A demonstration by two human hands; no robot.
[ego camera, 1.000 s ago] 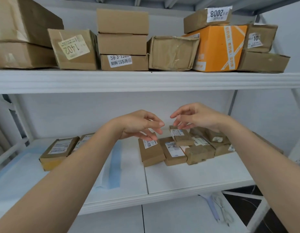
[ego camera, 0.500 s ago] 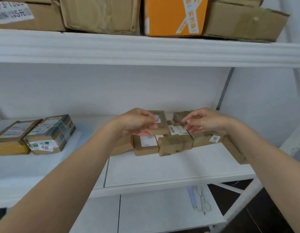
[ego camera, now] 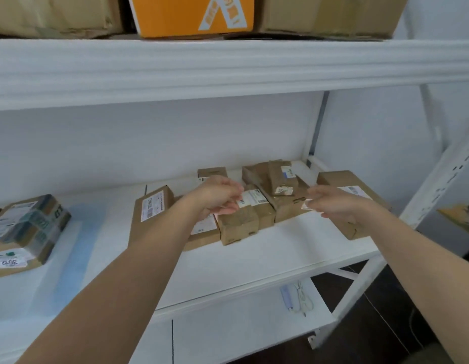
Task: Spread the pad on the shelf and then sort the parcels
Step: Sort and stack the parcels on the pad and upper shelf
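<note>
Left hand (ego camera: 217, 197): reaching over the middle of the pile; fingers curled down onto the white label of a small brown box (ego camera: 240, 222); touching its top near the back edge; whether gripping or only resting on it, cannot tell.
Right hand (ego camera: 333, 203): stretched out over the right part of the pile; fingers fairly straight and loose, holding nothing; fingertips near a low box with a label corner showing beneath them; contact unclear.
Parcels (ego camera: 270, 195): brown cardboard, crowded together at the middle and right of the white shelf (ego camera: 267, 258); some tilted and leaning on one another at the back; a flat box (ego camera: 153, 206) with a barcode label standing just left of the left forearm; a long box (ego camera: 351, 190) at the far right, partly hidden by the right wrist.
Pad (ego camera: 70, 248): pale blue and white, lying flat on the left half of the shelf.
Taped parcels (ego camera: 26, 232): stacked on the pad at the left edge, well apart from the pile.
Upper shelf (ego camera: 228, 67): white; bearing an orange box (ego camera: 191, 17) between brown cartons.
Below: a white cable (ego camera: 300, 300) lying on the lower board.
</note>
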